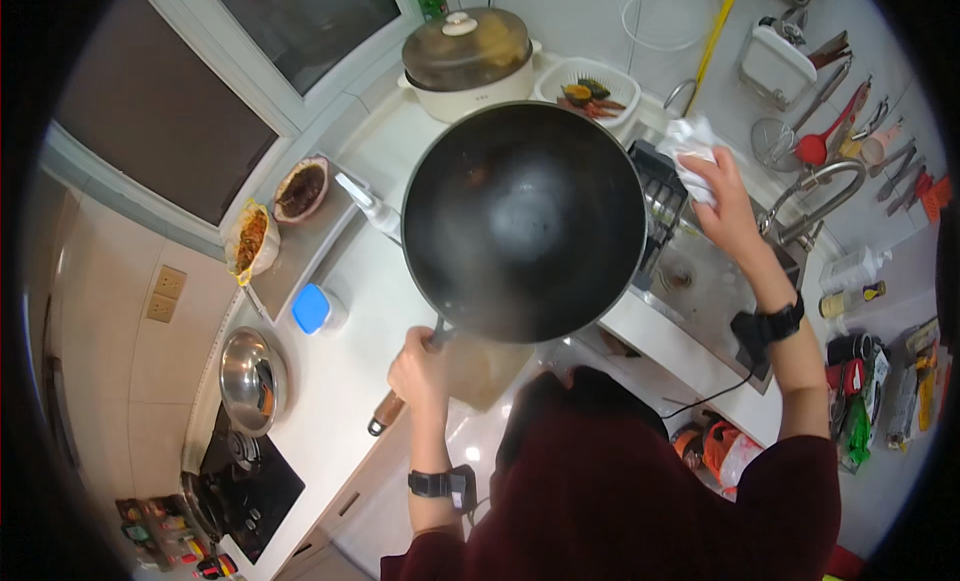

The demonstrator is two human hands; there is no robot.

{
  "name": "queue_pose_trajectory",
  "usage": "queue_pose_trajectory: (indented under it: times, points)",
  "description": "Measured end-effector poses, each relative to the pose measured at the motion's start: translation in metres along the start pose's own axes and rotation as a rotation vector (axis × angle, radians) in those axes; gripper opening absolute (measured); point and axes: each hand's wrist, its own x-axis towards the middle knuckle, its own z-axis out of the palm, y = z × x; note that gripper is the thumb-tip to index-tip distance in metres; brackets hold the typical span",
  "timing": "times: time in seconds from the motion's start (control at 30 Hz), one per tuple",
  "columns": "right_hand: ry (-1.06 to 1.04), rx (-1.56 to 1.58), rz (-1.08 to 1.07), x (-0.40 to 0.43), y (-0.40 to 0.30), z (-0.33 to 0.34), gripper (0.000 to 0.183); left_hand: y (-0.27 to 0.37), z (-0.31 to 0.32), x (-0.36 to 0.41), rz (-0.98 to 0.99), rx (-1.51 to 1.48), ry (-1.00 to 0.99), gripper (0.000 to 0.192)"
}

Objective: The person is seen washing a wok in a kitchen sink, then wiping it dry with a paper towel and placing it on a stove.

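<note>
A large black wok [525,221] is held up in front of me, its dark inside facing my view. My left hand [420,367] grips the wok's handle [388,410], whose brown end sticks out below the fist. A faint haze blurs the wok's lower left part. To the right of the wok, my right hand [720,195] holds a crumpled white paper towel or cloth [691,150], raised beside the sink. The towel is apart from the wok's rim.
The sink [697,281] with a faucet [832,195] lies right, a black rack [654,195] at its edge. A lidded electric pot [469,63] and white basket [551,78] stand behind. Leftward are a blue-lidded container [319,311], steel bowl [251,378] and stove [251,483].
</note>
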Motion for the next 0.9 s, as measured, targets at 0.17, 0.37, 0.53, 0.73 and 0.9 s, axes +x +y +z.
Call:
queue_pose_trajectory:
  times: [0.17, 0.37, 0.53, 0.73, 0.9]
  points:
    - [0.448, 0.483, -0.033, -0.042, -0.04, 0.05, 0.062, 0.013, 0.0, -0.01, -0.007, -0.175, -0.133, 0.027]
    - [0.517, 0.108, -0.441, -0.041, -0.12, 0.064, 0.029, 0.038, 0.02, -0.028, 0.112, -0.736, -0.329, 0.013]
    - [0.425, -0.05, -0.654, -0.008, -0.149, 0.021, 0.016, 0.048, 0.039, -0.043, -0.062, -0.828, -0.562, 0.031]
    - [0.276, 0.161, -0.441, 0.088, -0.146, -0.03, 0.022, 0.053, 0.07, -0.042, 0.121, -0.961, -0.591, 0.022]
    - [0.084, 0.358, -0.867, 0.064, -0.182, -0.002, 0.028, 0.059, 0.049, -0.034, 0.174, -1.009, -0.503, 0.017]
